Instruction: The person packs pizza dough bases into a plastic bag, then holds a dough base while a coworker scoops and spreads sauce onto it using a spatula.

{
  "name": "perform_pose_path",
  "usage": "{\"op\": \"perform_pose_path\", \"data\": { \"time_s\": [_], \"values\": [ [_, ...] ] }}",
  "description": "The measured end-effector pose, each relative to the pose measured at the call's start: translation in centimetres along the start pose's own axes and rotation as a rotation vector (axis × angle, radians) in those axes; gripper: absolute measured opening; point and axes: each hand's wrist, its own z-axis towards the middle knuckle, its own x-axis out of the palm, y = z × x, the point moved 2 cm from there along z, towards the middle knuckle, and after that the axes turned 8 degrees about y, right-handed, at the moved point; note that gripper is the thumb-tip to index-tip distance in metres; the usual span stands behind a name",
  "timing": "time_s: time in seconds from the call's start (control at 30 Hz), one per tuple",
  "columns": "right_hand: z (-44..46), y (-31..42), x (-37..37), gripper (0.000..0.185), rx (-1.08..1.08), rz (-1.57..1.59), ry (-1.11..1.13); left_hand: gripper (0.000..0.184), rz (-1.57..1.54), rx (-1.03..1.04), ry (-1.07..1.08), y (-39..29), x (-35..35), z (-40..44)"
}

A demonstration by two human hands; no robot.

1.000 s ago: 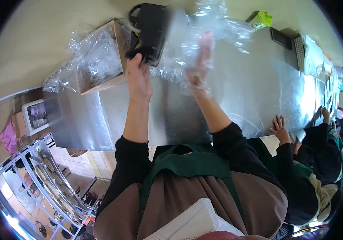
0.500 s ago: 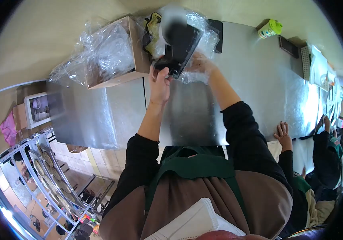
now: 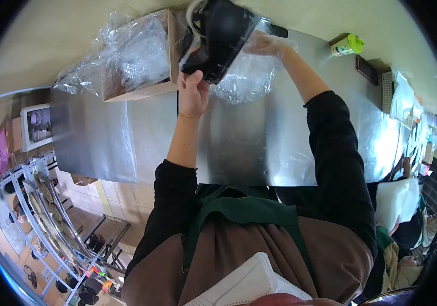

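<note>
Clock read over the view, 12 at the top edge. Black device (image 3: 226,38) at 12 o'clock, raised over the metal table (image 3: 279,148), its top running to the edge of the view; body tilted, long axis from 7 toward 1.

Left hand (image 3: 193,96) just short of 12, clamped on the device's near end, thumb (image 3: 194,79) laid along the near edge. Left forearm (image 3: 183,143) bare, almost straight, pointing to 12.

Right hand (image 3: 265,44) at 1 o'clock, on the far right flank of the device. Fingers point toward 9; tips partly lost behind the device and blurred, so cannot tell whether they grip it. Right forearm (image 3: 305,74) comes in from the 4 o'clock side, angled toward 10. Hands well apart, device between.

Clear plastic (image 3: 244,85) lies crumpled on the table, beneath the right hand and just right of the device. Cardboard box (image 3: 174,46) near 11, stuffed with clear wrap (image 3: 139,53). Green-lidded cup (image 3: 348,46) and dark phone (image 3: 367,70) toward 2.
</note>
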Motion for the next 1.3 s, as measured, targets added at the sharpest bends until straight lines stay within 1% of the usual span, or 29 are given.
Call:
{"op": "perform_pose_path", "data": {
  "time_s": [0.03,0.07,0.13,0.17,0.27,0.3,0.37,0.4,0.5,0.57,0.6,0.63,0.7,0.73,0.77,0.8,0.83,0.87,0.9,0.97,1.03,1.07,1.1,1.13,1.17,1.2,1.23,1.27,1.3],
  "values": [
    [-0.4,1.2,0.1,0.075,-0.005,-0.275,0.033,0.049,-0.038,0.038,0.043,-0.6,0.6,0.2],
    [-1.3,2.4,0.4,0.066,-0.053,-0.282,-0.065,0.048,-0.054,0.055,0.087,-1.0,1.0,0.7],
    [-1.3,3.2,1.0,0.075,-0.038,-0.283,-0.241,0.051,0.011,0.051,0.104,-0.7,0.5,1.9],
    [-0.9,3.1,1.3,0.075,-0.043,-0.287,-0.238,0.054,0.076,0.046,0.128,-0.6,0.4,2.5],
    [0.8,0.0,1.8,0.081,-0.017,-0.2,-0.232,0.047,0.007,-0.038,0.078,1.9,-1.2,2.9],
    [2.6,-3.3,1.9,0.077,-0.03,-0.174,-0.266,0.045,-0.01,-0.087,0.074,2.5,-1.3,3.2],
    [2.2,-6.4,1.2,0.074,-0.044,-0.153,-0.294,0.045,-0.046,-0.083,0.016,2.7,-1.1,2.3],
    [1.5,-7.4,0.7,0.067,-0.034,0.046,-0.299,0.045,0.01,-0.098,0.001,3.2,-2.2,1.8],
    [-0.7,-4.0,-0.7,0.052,-0.052,0.249,-0.52,0.05,0.082,-0.126,-0.041,3.9,-4.0,1.0],
    [-0.6,-2.6,-1.4,0.053,-0.11,0.996,-0.176,0.054,0.352,-0.007,0.014,4.7,-5.5,0.9],
    [-0.7,-2.5,-1.7,0.053,-0.112,0.99,-0.17,0.061,0.403,-0.014,-0.016,4.4,-5.4,0.8],
    [-1.0,-2.5,-1.9,0.055,-0.103,1.025,-0.215,0.061,0.402,-0.009,-0.021,4.1,-5.2,0.8],
    [-1.0,-2.2,-1.7,0.059,-0.091,1.058,-0.253,0.068,1.289,0.084,0.077,3.3,-4.5,0.6],
    [-0.7,-2.1,-1.4,0.059,-0.051,0.926,-0.35,0.077,1.406,0.141,0.134,4.5,-5.6,0.7],
    [-0.5,-2.0,-1.1,0.058,-0.014,0.79,-0.443,0.077,1.404,0.141,0.121,5.6,-6.8,0.2],
    [0.2,-2.3,-0.5,0.062,-0.072,0.538,-0.504,0.079,1.488,0.173,0.131,6.4,-7.5,-0.2],
    [1.3,-3.1,0.4,0.062,-0.072,0.53,-0.497,0.08,1.572,0.206,0.142,6.8,-7.8,-0.3],
    [2.3,-3.7,1.0,0.064,-0.119,0.395,-0.609,0.088,1.632,0.179,0.147,7.0,-7.9,-0.3],
    [2.5,-2.7,1.4,0.066,-0.168,0.259,-0.713,0.088,1.627,0.177,0.13,6.7,-7.5,-0.4],
    [2.3,-1.3,1.1,0.063,-0.168,0.275,-0.711,0.095,1.562,-0.078,0.046,6.4,-7.3,-0.7],
    [1.6,-2.4,0.2,0.06,0.16,0.336,-0.801,0.097,1.471,-0.14,-0.004,4.9,-5.7,-1.9],
    [1.3,-2.8,0.0,0.06,0.14,0.328,-0.777,0.099,1.379,-0.187,-0.019,4.5,-5.1,-2.5],
    [0.4,-3.0,-0.2,0.057,0.132,0.149,-0.931,0.099,1.384,-0.181,-0.058,4.3,-4.9,-3.5],
    [-0.5,-2.9,-0.4,0.053,0.108,-0.028,-1.079,0.097,1.434,-0.022,0.028,3.9,-4.5,-4.9],
    [-1.2,-3.1,-0.6,0.047,0.061,-0.43,-1.026,0.096,1.496,0.139,0.102,3.3,-4.3,-6.4],
    [-2.0,-3.4,-0.5,0.045,0.003,-0.836,-1.022,0.095,1.509,0.13,0.129,3.1,-4.2,-8.4],
    [-2.1,-2.1,0.1,0.045,-0.095,-0.817,-1.005,0.094,1.527,0.115,0.144,2.6,-3.9,-10.8],
    [-2.7,-0.8,0.7,0.048,-0.402,-0.089,-1.051,0.093,1.435,-0.038,0.164,1.5,-3.6,-13.2],
    [-2.7,0.3,1.1,0.052,-0.635,0.658,-0.937,0.091,1.325,-0.175,0.172,0.4,-3.3,-15.7]
  ]
}}
